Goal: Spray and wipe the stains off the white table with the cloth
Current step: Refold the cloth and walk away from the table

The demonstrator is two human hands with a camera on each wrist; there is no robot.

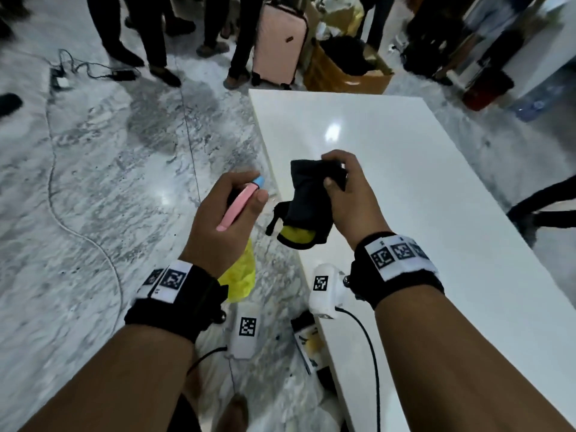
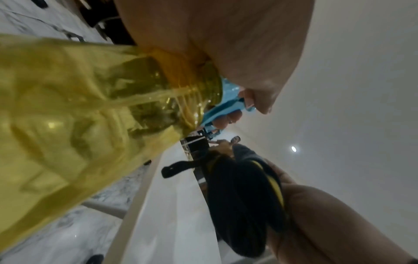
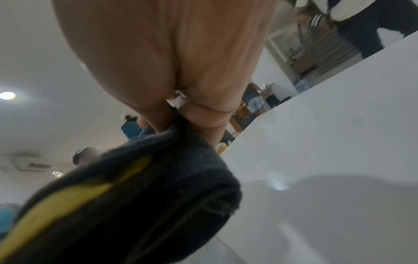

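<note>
Right now the dark cloth [image 1: 307,202], black with a yellow patch at its lower end, hangs bunched in the right hand [image 1: 352,198] above the near left edge of the white bench [image 1: 420,169], fingers [image 1: 335,157] curled and clamped on its upper part. A loop or strap of the cloth sticks out to the left. Right wrist view shows the same cloth [image 3: 140,200] pinched between thumb and fingers, bench surface just beside it. Left hand [image 1: 224,219] grips a spray bottle [image 1: 238,207], fingers wrapped round its neck under the pink trigger and blue nozzle, held over the marble floor [image 1: 93,182] left of the bench. Yellow translucent bottle body [image 2: 79,116] fills the left wrist view. Farther out: pink suitcase [image 1: 279,42], cardboard box [image 1: 343,73], several people's legs, cables on the floor.
</note>
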